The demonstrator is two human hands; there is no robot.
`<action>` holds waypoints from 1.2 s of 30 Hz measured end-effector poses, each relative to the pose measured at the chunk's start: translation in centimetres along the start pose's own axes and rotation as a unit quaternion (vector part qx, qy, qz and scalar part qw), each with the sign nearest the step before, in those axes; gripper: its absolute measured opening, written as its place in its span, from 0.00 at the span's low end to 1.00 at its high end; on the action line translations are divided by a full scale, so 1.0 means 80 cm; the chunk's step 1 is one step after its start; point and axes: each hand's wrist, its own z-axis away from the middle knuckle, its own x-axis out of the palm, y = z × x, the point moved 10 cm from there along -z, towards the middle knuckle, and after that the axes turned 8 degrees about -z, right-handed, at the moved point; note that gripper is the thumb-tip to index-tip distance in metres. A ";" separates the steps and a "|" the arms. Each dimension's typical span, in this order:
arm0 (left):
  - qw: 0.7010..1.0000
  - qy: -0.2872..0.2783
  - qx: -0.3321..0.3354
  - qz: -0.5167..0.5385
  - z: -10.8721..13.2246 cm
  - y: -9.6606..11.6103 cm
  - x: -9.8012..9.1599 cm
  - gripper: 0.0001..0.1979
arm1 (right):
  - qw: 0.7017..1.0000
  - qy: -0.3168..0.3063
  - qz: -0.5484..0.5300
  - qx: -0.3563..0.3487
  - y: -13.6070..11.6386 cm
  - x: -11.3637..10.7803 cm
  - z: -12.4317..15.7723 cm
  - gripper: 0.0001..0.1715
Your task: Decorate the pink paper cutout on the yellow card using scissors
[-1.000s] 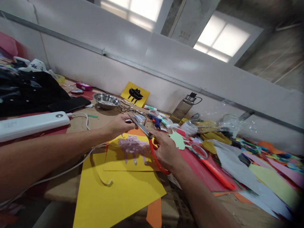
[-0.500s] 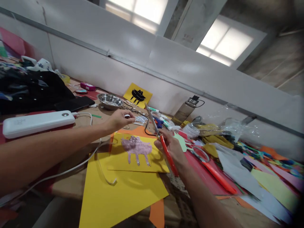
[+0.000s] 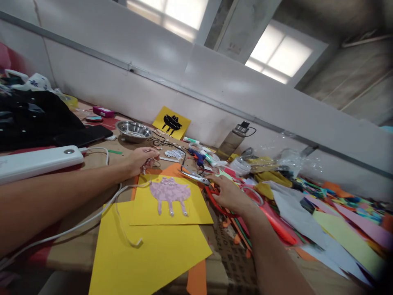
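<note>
My left hand (image 3: 145, 160) is closed in a pinch above the back left of the yellow card (image 3: 199, 213). A pale, thin thing shows at its fingers, too small and blurred to name. My right hand (image 3: 229, 191) holds scissors (image 3: 196, 177) with red handles, lowered near the card's right edge, the blades pointing left. On the card lies a pink glittery cutout (image 3: 170, 191) with legs and pearl-like beads on its top and feet. A larger yellow sheet (image 3: 144, 258) lies partly under the card. A white cord (image 3: 123, 235) curls over both.
A metal bowl (image 3: 133, 132) stands behind my left hand. A yellow card with a black cutout (image 3: 172, 123) leans on the wall. A blue glue gun (image 3: 197, 157), a bottle (image 3: 233, 141) and paper scraps (image 3: 346, 237) lie around, with a white power bank (image 3: 39, 162) at left.
My right hand has lowered the scissors from upright to nearly flat beside the card. My left hand has drawn slightly back and left. The view has shifted a little.
</note>
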 end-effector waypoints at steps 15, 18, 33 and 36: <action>0.998 -0.001 0.003 -0.055 -0.008 -0.012 -0.003 0.10 | 0.997 0.065 -0.030 -0.020 -0.035 0.002 -0.041 0.10; 0.998 -0.001 0.010 -0.057 -0.008 -0.011 -0.002 0.10 | 0.999 0.043 0.011 -0.019 -0.039 0.017 -0.054 0.10; 1.000 -0.005 0.000 -0.014 -0.004 -0.004 0.006 0.07 | 0.988 0.112 -0.103 0.020 -0.016 0.009 -0.058 0.11; 1.000 -0.009 0.005 -0.013 -0.006 -0.005 0.006 0.07 | 0.977 0.121 -0.161 0.076 0.004 0.005 -0.053 0.14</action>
